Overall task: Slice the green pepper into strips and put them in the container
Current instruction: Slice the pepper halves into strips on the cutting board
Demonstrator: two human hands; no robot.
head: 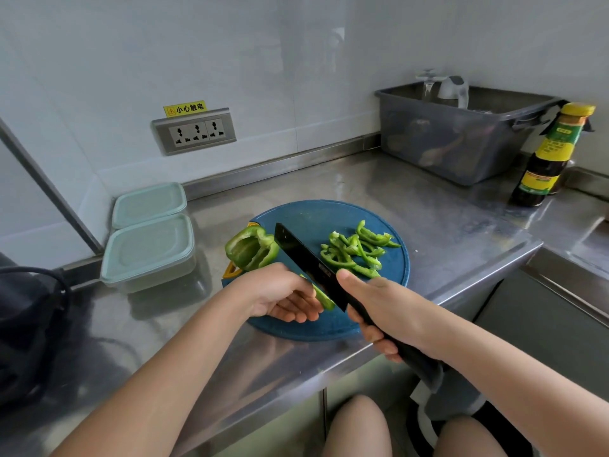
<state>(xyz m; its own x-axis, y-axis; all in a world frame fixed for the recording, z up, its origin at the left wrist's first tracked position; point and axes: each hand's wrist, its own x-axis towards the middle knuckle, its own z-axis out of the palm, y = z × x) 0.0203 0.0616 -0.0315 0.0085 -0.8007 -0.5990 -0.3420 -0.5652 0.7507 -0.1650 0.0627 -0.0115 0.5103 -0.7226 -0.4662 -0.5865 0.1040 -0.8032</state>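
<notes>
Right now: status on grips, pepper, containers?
Left grip holds pepper piece on board. Right grip holds knife, blade at the piece. Strips piled on board, half pepper uncut, containers lidded.

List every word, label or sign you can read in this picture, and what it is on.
"小心触电": yellow sign above the wall socket.
Labels on the sauce bottle: too blurred to read.
Mark on the blade of the knife: too small to read.

green pepper [252, 247], black knife [309, 263], blue board [329, 324]

pepper half [252, 247] left of knife [309, 265], strips [357, 250] right
</notes>
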